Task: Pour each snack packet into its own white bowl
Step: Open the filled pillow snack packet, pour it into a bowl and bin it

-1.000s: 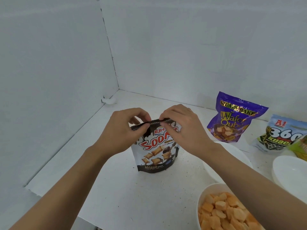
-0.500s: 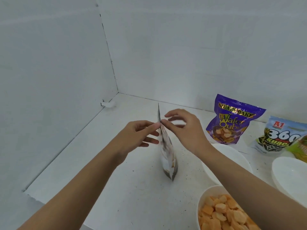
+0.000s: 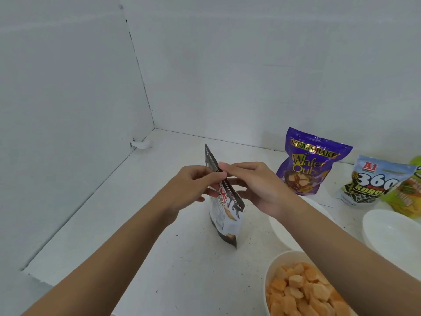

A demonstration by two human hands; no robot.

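A black-and-white snack packet (image 3: 225, 220) stands on the white table, turned almost edge-on to me. My left hand (image 3: 193, 185) pinches its sealed top strip from the left. My right hand (image 3: 255, 185) pinches the same strip from the right. The top looks sealed. A white bowl (image 3: 276, 267) at the bottom right holds orange snack pieces. An empty white bowl (image 3: 319, 204) lies partly hidden behind my right forearm. Another empty white bowl (image 3: 391, 233) sits at the right edge.
A purple wafer packet (image 3: 307, 163) stands against the back wall. Beside it are a blue-and-white seed packet (image 3: 373, 181) and a green packet (image 3: 410, 197) at the right edge. White walls close the left and back. The table's front edge (image 3: 68, 283) runs near the bottom left.
The packet was facing me, then turned edge-on. Both hands now pinch its top strip closer together, and the packet's top leans slightly toward the back left.
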